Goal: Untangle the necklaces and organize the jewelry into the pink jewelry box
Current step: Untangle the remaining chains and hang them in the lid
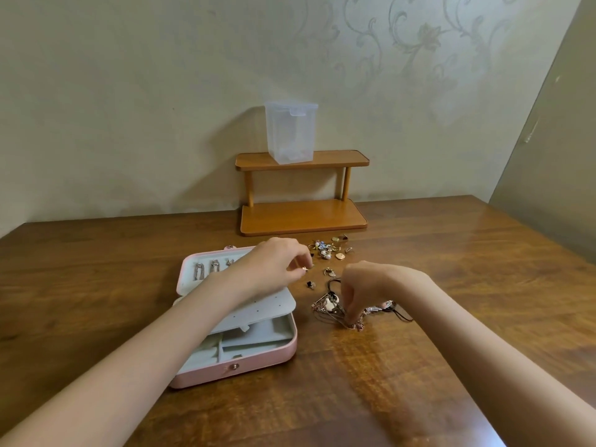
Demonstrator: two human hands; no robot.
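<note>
On the brown wooden table [451,285], right of the open pink jewelry box [258,359], lies the tangled necklace heap [332,306]; right hand [364,285] fingertips pinch its chains, while left hand [277,266] pinches a small gold piece [304,268] near scattered earrings [325,250].

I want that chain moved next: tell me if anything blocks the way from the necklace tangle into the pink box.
Nothing visible blocks it. The right hand already pinches the tangle, bare table lies between it and the box, and the box stands open, though its earring flap overhangs the rear compartments.
</note>
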